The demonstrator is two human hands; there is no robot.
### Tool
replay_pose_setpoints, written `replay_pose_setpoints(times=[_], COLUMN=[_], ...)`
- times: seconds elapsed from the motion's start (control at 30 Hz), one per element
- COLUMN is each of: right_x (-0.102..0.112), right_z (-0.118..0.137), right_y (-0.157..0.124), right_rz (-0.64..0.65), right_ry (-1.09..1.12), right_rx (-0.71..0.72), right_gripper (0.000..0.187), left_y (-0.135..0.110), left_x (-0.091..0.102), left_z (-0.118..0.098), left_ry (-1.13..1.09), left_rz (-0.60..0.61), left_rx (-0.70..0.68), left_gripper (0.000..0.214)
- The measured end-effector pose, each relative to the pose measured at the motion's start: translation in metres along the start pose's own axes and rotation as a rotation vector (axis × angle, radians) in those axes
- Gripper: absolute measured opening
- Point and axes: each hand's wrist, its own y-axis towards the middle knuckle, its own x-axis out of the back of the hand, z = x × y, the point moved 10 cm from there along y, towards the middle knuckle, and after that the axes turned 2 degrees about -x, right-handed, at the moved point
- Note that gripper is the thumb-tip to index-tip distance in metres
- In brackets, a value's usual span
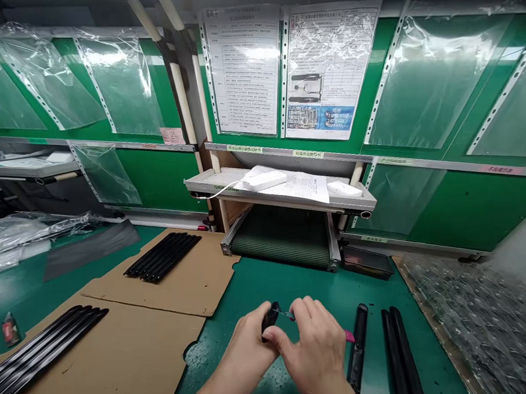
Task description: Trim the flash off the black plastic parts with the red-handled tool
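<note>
My left hand (247,351) grips the end of a black part (270,318), fingers clenched around it, just above the green mat (292,277) at the near edge. My right hand (315,348) pinches a small tool with a pink handle (348,335), its thin tip touching the part's end.

I'd worry about a slip first: the tip is fine and the part glossy, so a skid could scratch the surface or jab my left thumb. My grip covers only the end, so the part might twist under pressure. The loose strips (398,348) just right of my hand could get knocked by my wrist.

The part is dark, smooth and rounded at the tip; most of it is hidden under my hands, so I can't tell its full shape. It looks like the long black strips stacked on the cardboard (134,353) to the left and in the farther pile (163,256). Clear bags (468,316) lie at the right.
</note>
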Motion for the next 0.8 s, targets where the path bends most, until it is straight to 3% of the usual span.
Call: replay_pose_setpoints(times=[0.23, 0.53, 0.67, 0.73, 0.8], right_x=[-0.004, -0.025, -0.020, -0.019, -0.029], right_z=[0.011, 0.009, -0.008, -0.025, -0.037], right_y=[-0.004, -0.005, -0.003, -0.002, -0.004], right_rz=[-0.071, 0.140, 0.110, 0.107, 0.222], right_ry=[-0.122, 0.025, 0.250, 0.423, 0.675], right_rx=[0.052, 0.026, -0.149, -0.280, -0.416], right_gripper=[0.052, 0.050, 0.047, 0.048, 0.052], left_y=[0.003, 0.003, 0.002, 0.000, 0.002], left_x=[0.001, -0.006, -0.013, -0.012, -0.006], left_z=[0.002, 0.001, -0.002, -0.002, -0.006], left_ry=[-0.101, -0.322, -0.348, -0.229, -0.021], left_rz=[0.004, 0.070, 0.142, 0.157, 0.137], left_rx=[0.029, -0.009, 0.004, 0.010, -0.043], left_gripper=[0.018, 0.023, 0.027, 0.028, 0.027])
